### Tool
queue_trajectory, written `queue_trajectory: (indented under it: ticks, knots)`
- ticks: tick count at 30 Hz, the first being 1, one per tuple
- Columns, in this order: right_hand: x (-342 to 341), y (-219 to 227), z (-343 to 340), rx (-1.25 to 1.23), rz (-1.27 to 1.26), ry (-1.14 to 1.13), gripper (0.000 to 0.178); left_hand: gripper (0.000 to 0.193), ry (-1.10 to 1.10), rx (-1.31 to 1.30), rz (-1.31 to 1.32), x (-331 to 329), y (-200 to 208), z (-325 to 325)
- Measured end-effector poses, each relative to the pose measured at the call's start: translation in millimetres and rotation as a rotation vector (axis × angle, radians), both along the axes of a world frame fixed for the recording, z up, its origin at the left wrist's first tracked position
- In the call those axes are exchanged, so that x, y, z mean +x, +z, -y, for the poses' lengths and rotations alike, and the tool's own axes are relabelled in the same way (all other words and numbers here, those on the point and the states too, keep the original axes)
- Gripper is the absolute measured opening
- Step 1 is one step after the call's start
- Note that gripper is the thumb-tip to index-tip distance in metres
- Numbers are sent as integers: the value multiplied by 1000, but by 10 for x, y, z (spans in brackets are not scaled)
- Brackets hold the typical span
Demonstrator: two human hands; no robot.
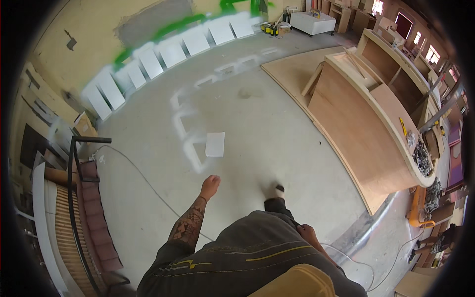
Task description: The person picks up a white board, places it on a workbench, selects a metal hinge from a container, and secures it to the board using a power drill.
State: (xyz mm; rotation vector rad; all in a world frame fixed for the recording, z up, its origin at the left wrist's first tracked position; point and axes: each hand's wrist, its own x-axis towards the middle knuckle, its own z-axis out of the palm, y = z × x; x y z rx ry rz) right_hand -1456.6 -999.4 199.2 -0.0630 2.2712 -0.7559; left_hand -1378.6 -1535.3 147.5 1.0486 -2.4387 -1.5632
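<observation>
My left hand (211, 187) hangs in front of me over the floor, fingers curled in, and no object shows in it. Just beyond it a white square panel (214, 144) lies flat on the grey floor. Low at my right side is my right hand (308, 232), beside my dark trouser leg; its fingers are too hidden to read. One shoe (280, 190) is stepped forward. Against the far wall leans a row of white panels (196, 41) of differing widths.
To the right stands a large curved wooden counter (354, 114) on a plywood base (292, 69). A hose (143, 173) crosses the floor at left, near a black metal frame (73, 173) and a pink cushioned seat (96, 222). Another person (440, 240) is at far right.
</observation>
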Motion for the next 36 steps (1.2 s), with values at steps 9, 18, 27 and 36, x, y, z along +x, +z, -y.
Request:
queue_trajectory:
  ticks: [9, 18, 27, 36]
  knots:
    - [-2202, -409, 346, -69, 311, 401, 32, 28, -673, -248, 387, -646, -778, 347]
    - [-4118, 145, 1536, -141, 901, 240, 41, 29, -209, 150, 557, -1235, -433, 885]
    - [-5712, -77, 3297, 10, 671, 573, 43, 30, -192, 389, 423, -3003, -115, 2404]
    - [-7102, 177, 4898, 83, 391, 278, 42, 30, -365, 530, 320, -5218, 570, 4376]
